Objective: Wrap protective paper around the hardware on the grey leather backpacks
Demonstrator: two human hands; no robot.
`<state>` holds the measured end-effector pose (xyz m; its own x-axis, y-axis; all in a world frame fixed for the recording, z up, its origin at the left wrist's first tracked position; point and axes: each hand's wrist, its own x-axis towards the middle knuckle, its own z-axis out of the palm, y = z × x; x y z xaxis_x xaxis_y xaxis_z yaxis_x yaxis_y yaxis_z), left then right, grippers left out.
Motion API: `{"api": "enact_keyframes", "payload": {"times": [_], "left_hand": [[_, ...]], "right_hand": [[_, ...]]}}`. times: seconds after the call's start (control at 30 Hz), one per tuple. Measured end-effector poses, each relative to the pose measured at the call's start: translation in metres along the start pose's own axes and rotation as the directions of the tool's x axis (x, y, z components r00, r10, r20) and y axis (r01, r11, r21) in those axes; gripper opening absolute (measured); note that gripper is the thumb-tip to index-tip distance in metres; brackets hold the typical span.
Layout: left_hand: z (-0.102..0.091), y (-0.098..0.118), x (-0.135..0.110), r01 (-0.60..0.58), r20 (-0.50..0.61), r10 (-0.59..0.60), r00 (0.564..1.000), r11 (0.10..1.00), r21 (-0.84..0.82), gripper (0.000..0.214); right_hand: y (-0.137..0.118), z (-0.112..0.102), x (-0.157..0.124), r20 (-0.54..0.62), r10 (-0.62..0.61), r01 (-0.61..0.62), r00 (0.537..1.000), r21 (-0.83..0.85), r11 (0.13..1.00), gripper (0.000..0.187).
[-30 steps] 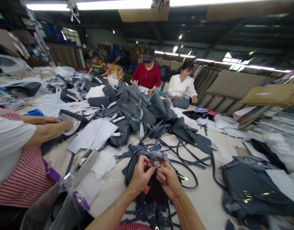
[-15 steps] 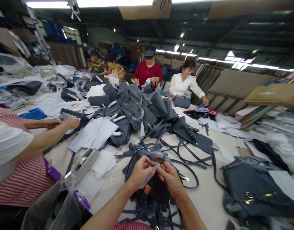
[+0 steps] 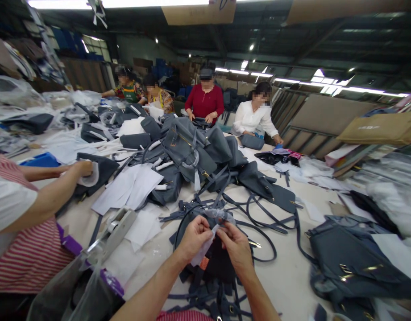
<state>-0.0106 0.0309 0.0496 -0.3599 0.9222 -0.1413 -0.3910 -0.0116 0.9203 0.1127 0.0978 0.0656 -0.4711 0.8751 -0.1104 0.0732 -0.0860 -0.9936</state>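
Observation:
Directly before me lies a dark grey bag [image 3: 222, 263], partly hidden under my hands, with an orange tag [image 3: 204, 263] near its middle. My left hand [image 3: 196, 238] is closed, pinching a strip of thin whitish wrapping [image 3: 205, 249] that hangs down below the fingers. Close beside it, my right hand [image 3: 234, 243] is closed with thumb and forefinger at the upper end of the same wrapping. More translucent wrapping [image 3: 220, 215] lies around the bag's top edge, just beyond my fingertips. Loose straps with buckles [image 3: 222, 303] spread on the near side of the bag.
A heap of grey bags [image 3: 192, 147] fills the table's middle. Another bag [image 3: 352, 254] lies at right. White paper sheets [image 3: 128, 187] and a metal tape dispenser [image 3: 116, 227] are at left. A co-worker's arm [image 3: 54, 196] reaches in from the left; several people work across the table.
The wrapping now hangs longer below my left hand. My right hand stays close by. At left, the co-worker's hands have shifted left with a grey piece; the person in red has lowered their hands.

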Motion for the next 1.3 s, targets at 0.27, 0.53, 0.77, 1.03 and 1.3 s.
{"api": "enact_keyframes", "payload": {"times": [0.27, 0.53, 0.77, 1.03, 1.3], "left_hand": [[-0.002, 0.0, 0.002, -0.017, 0.009, 0.017, 1.0, 1.0, -0.026, 0.034], [-0.001, -0.005, -0.003, -0.003, 0.053, 0.006, 0.999, 0.999, -0.053, 0.042], [-0.001, -0.002, -0.004, 0.035, 0.076, -0.025, 0.997, 0.99, -0.134, 0.043], [-0.007, -0.006, -0.006, 0.058, 0.026, -0.058, 0.998, 0.998, 0.014, 0.031], [-0.014, -0.006, -0.022, 0.092, 0.074, -0.098, 0.992, 0.992, 0.082, 0.036]], "right_hand": [[-0.007, 0.002, -0.006, 0.213, 0.136, -0.214, 0.968, 0.406, 0.889, 0.049], [0.005, 0.001, 0.001, 0.289, 0.141, -0.266, 0.947, 0.456, 0.849, 0.03], [0.013, -0.002, 0.002, 0.24, 0.053, -0.106, 0.969, 0.211, 0.972, 0.042], [0.021, -0.024, -0.02, 0.049, -0.034, 0.043, 0.998, -0.177, 0.983, 0.05], [-0.007, -0.047, -0.015, 0.204, -0.477, 0.481, 0.855, -0.657, 0.58, 0.053]]}}
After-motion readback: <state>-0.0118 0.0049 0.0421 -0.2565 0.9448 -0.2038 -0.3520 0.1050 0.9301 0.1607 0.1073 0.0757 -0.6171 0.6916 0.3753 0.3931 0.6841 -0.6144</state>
